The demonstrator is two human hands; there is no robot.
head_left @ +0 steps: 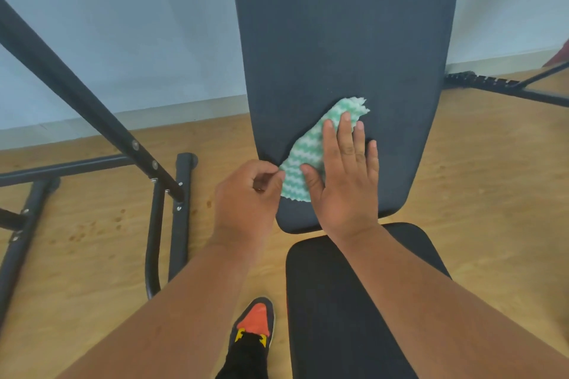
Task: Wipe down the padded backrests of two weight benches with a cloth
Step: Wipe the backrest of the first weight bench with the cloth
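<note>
A dark padded backrest (338,40) rises in front of me, tilted up, with the black seat pad (332,301) below it. A green-and-white patterned cloth (304,148) lies on the backrest's lower left part. My right hand (345,175) lies flat on the cloth with straight fingers, pressing it onto the pad. My left hand (249,191) pinches the cloth's left edge at the side of the backrest.
Black metal frame bars (92,108) of other equipment stand on the wooden floor to the left. Another black frame part (492,86) lies at the right by the wall. My shoe (255,323) stands left of the seat.
</note>
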